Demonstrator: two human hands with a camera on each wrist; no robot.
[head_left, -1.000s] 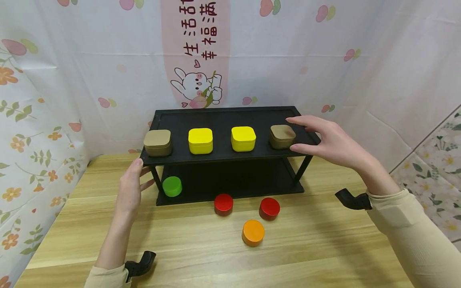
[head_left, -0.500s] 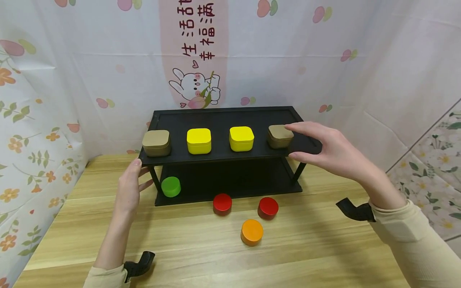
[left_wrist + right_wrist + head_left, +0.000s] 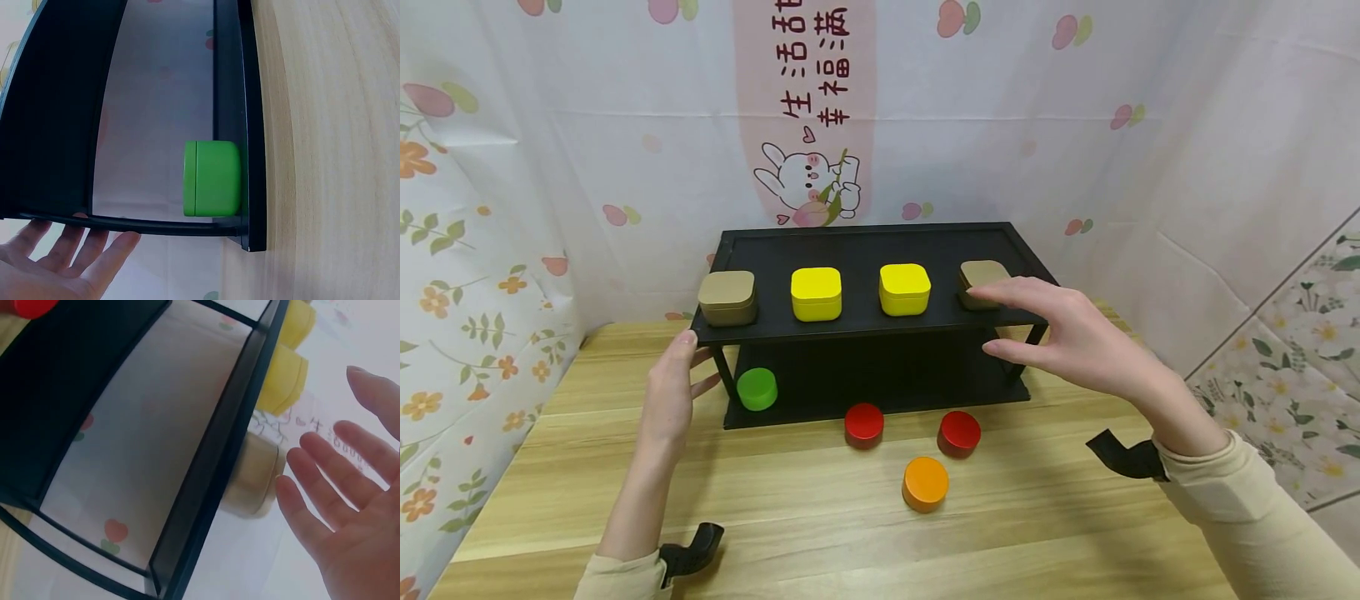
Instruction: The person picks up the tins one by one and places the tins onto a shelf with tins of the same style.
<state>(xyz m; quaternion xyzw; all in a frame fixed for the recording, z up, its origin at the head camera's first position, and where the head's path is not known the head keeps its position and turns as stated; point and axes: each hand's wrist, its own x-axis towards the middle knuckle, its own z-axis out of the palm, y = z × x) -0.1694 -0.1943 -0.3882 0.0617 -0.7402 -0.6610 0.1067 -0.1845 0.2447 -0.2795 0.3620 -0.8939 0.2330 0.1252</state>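
Note:
My left hand is at the left end of a black two-tier shelf. In the left wrist view its fairly straight fingers touch the side rail. A round green box stands on the lower tier near this hand. My right hand hovers at the shelf's right end, thumb and fingers spread apart, holding nothing. Its fingertips overlap a brown square box in the head view, but the right wrist view shows a small gap. Two yellow boxes and another brown box line the upper tier.
Two red round boxes sit on the wooden table in front of the shelf. Nearer the front is an orange round box. A patterned curtain hangs close behind the shelf.
My right hand has moved down and left, so its fingers now overlap the front of the right brown box in the head view. The left hand and boxes stay in place.

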